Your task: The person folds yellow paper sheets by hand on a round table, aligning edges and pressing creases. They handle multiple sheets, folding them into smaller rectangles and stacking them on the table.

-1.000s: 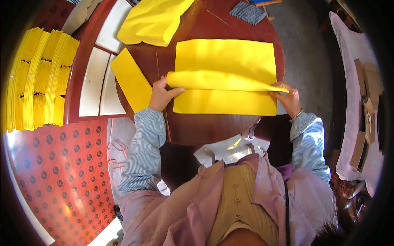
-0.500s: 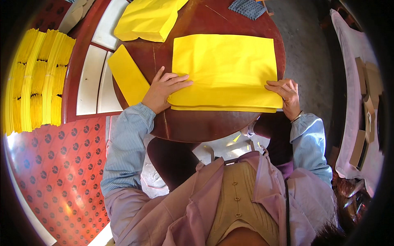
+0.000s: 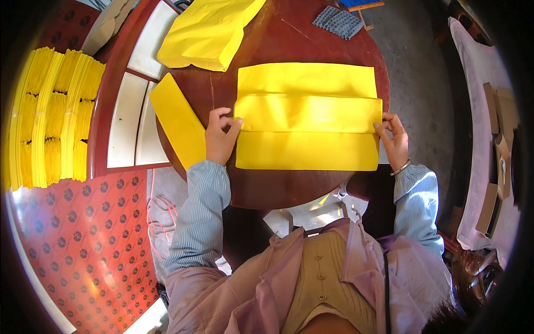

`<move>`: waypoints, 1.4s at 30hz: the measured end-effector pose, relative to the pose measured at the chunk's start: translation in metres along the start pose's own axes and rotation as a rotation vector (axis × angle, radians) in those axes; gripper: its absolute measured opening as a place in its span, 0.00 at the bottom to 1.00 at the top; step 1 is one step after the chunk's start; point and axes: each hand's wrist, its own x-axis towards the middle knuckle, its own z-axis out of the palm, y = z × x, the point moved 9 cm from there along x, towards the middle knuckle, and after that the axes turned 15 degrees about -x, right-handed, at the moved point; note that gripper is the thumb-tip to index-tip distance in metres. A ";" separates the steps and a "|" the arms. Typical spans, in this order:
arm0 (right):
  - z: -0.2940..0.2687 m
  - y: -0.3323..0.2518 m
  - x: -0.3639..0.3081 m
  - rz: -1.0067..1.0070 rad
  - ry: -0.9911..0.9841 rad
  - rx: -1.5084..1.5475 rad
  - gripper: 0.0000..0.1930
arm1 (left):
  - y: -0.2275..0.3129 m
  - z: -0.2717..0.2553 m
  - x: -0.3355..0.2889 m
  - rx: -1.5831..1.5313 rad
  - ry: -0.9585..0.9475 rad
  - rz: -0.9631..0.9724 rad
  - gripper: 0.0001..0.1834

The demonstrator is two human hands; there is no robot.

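A yellow cloth-like sheet [image 3: 308,151] lies before me on the round dark red table [image 3: 267,192], a folded band running across its middle. At the band's left end, my left hand [image 3: 221,136] is closed, thumb and forefinger pinching the edge. My right hand [image 3: 394,139] pinches the opposite end the same way. Left of my left hand a narrow folded yellow strip [image 3: 178,119] lies aslant. Farther back rests a thick pile of yellow sheets [image 3: 208,33].
Tall bundles of folded yellow pieces [image 3: 50,119] stand at the far left, beside white panels [image 3: 127,117] with a red border. A grey bumpy pad [image 3: 337,22] lies at the table's back right. Cardboard pieces [image 3: 489,206] sit on a pale cloth-covered surface at the right.
The sheet's near part has been folded up and back into a raised band. Both hands have gone from lying on the sheet to pinching the band's ends. The view has shifted slightly.
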 end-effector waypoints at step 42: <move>0.002 -0.052 -0.003 -0.203 0.183 -0.332 0.11 | 0.103 0.054 -0.035 0.821 0.032 0.744 0.10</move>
